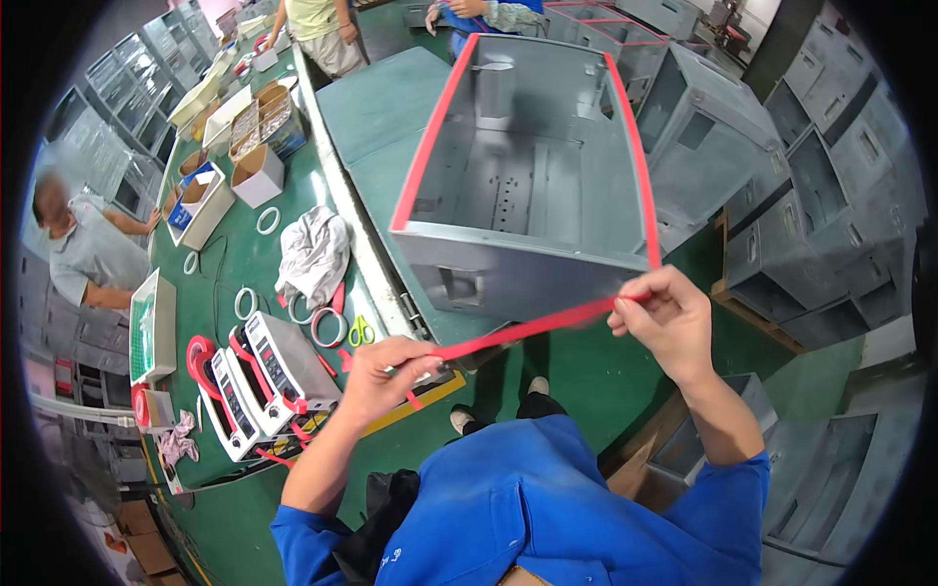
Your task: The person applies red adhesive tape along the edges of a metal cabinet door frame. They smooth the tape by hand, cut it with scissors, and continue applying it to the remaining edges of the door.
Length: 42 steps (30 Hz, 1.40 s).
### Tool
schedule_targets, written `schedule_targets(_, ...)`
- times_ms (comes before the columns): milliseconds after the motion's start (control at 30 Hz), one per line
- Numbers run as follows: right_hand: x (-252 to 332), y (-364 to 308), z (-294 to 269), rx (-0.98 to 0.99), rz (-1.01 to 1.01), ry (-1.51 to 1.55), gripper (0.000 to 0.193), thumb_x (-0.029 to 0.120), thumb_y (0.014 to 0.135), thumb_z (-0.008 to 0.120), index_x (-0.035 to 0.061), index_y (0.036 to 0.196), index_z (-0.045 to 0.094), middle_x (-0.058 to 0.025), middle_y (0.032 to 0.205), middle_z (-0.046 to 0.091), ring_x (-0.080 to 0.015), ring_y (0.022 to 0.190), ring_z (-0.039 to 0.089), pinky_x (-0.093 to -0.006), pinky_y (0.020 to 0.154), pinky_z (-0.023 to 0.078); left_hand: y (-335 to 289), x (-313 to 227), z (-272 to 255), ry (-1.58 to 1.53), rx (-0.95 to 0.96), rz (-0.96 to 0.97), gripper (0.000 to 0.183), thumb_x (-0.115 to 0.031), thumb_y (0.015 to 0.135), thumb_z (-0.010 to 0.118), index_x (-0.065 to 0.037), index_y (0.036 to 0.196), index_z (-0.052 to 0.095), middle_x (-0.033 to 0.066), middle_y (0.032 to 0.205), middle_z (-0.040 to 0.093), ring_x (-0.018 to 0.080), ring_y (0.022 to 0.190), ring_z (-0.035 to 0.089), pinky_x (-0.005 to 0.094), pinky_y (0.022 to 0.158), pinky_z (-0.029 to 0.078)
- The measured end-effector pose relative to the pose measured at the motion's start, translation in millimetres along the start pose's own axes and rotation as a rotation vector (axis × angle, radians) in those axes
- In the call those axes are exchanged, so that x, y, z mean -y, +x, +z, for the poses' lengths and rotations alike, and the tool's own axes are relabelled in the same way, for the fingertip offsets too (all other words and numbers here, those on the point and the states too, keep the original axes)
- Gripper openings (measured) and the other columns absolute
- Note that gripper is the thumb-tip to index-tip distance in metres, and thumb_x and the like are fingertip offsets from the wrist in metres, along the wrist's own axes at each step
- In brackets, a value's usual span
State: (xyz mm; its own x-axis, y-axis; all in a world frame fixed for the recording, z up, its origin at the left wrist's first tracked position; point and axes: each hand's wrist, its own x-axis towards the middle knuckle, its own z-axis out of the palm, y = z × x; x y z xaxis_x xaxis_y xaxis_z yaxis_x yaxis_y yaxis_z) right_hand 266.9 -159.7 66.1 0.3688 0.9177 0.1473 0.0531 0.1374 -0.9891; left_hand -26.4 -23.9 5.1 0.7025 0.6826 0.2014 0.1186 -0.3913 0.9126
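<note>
A strip of red tape [532, 330] stretches between my two hands in front of a grey metal box. My left hand [389, 376] pinches one end, with a short tail hanging below the fingers. At the other end, my right hand [669, 317] pinches the strip beside the box's near right corner. The open-topped metal box [528, 264] rests on the green bench, its inside showing rows of small holes. Red tape runs along its left and right top edges, while the near top edge is bare grey metal.
Tape dispensers [264, 381] with red rolls stand on the bench at left, near yellow-green scissors [362, 332], tape rings and a white cloth [313, 256]. Bins [259, 176] line the bench farther back. Grey metal boxes [703, 137] stack at right. Other people [83, 244] stand left and behind.
</note>
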Motion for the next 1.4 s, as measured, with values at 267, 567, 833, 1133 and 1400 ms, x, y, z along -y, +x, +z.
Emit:
schedule_targets(267, 21.1, 57.3, -71.5, 0.006, -0.066, -0.033, 0.012, 0.002, 0.088, 0.059, -0.0014, 0.097, 0.053, -0.0085, 0.084, 0.061, -0.0126, 0.071, 0.065, -0.0234, 0.064, 0.055, 69.6, -47.3, -1.0, 0.157, -0.138, -0.082, 0.008, -0.002, 0.082, 0.068, 0.0, 0.089, 0.069, 0.0027, 0.073, 0.066, 0.0069, 0.068, 0.059, 0.021, 0.061, 0.045)
schedule_targets(567, -15.2, 68.7, -112.1, 0.151, 0.048, -0.159, 0.007, 0.008, 0.092, 0.057, 0.0017, 0.09, 0.053, -0.0017, 0.084, 0.057, -0.0072, 0.071, 0.056, -0.0216, 0.065, 0.047, 92.5, -29.2, -19.8, 0.123, -0.178, -0.217, 0.006, -0.001, 0.081, 0.069, 0.0, 0.087, 0.067, 0.0008, 0.073, 0.062, 0.0066, 0.066, 0.056, 0.0197, 0.061, 0.043)
schedule_targets(833, -15.9, 68.8, -107.8, 0.086, 0.223, -0.087, 0.007, 0.007, 0.09, 0.059, 0.0012, 0.09, 0.055, -0.0025, 0.078, 0.057, -0.0073, 0.066, 0.056, -0.0222, 0.059, 0.049, 115.2, -18.8, -41.4, -0.104, -0.181, -0.307, 0.013, 0.004, 0.078, 0.069, 0.002, 0.091, 0.068, 0.0031, 0.079, 0.065, 0.008, 0.067, 0.058, 0.0197, 0.06, 0.044)
schedule_targets(1133, -14.9, 70.1, -101.3, 0.059, 0.254, -0.21, 0.008, 0.007, 0.088, 0.06, 0.0021, 0.087, 0.053, -0.0046, 0.077, 0.058, -0.0091, 0.064, 0.055, -0.0217, 0.057, 0.044, 132.0, -17.9, -57.5, 0.125, -0.217, -0.269, 0.02, -0.001, 0.077, 0.07, 0.004, 0.096, 0.067, 0.0048, 0.084, 0.065, 0.0126, 0.081, 0.06, 0.0244, 0.072, 0.048)
schedule_targets(1400, -18.5, 63.9, -106.1, 0.013, 0.39, -0.27, 0.011, 0.013, 0.09, 0.061, 0.0051, 0.089, 0.054, -0.0002, 0.075, 0.055, -0.0056, 0.063, 0.052, -0.0189, 0.056, 0.042, 122.8, -28.3, -75.3, 0.027, -0.158, -0.366, 0.015, -0.007, 0.075, 0.076, 0.0, 0.084, 0.066, 0.0053, 0.083, 0.064, 0.0113, 0.074, 0.059, 0.0237, 0.068, 0.047)
